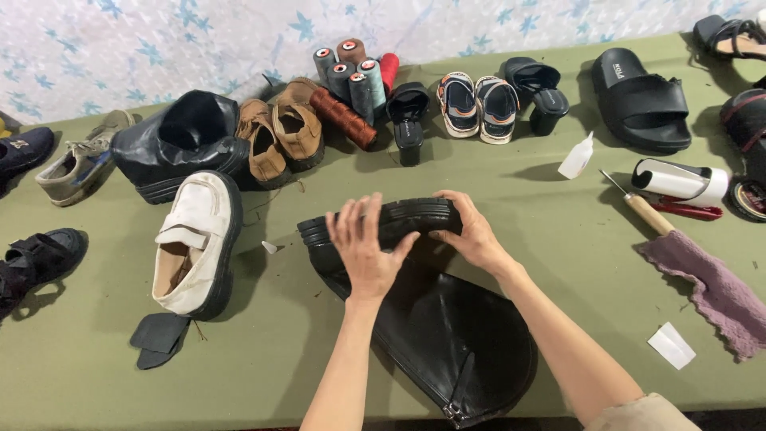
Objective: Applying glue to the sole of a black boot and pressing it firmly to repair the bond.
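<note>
A shoe-repair workshop: worn shoes (263, 144), thread spools (351, 76), awl (642, 209) and glue bottle (576, 157) on a green table (519, 199).

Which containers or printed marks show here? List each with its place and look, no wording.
Small squeeze bottle: right of centre on the green table, white, tapered.
Tube-shaped container: far right, lying down, white with black trim.
Black slide sandal: upper right, small white mark on its strap.
Round tin: right edge, dark, partly cut off.
</note>
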